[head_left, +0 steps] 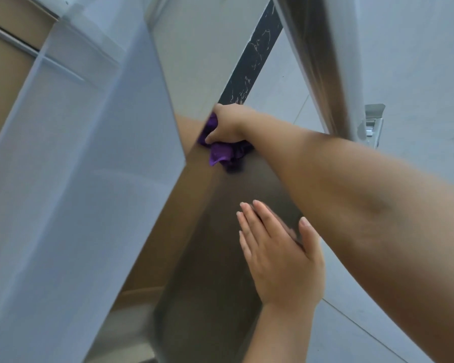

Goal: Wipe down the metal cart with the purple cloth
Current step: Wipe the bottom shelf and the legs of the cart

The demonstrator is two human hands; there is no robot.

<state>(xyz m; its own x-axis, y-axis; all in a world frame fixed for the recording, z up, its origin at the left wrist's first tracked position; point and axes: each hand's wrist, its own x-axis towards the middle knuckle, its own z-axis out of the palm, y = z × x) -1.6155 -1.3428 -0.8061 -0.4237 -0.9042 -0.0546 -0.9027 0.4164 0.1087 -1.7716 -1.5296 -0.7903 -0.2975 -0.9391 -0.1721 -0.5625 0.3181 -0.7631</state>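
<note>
Right hand (227,124) grips the bunched purple cloth (222,151) against the metal cart (215,258); at 6 o'clock, left hand (278,255) rests flat, fingers straight.

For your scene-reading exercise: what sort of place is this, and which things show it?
Probably a commercial kitchen or service room: a steel cart, pale tiled floor, and a wooden cabinet.
</note>
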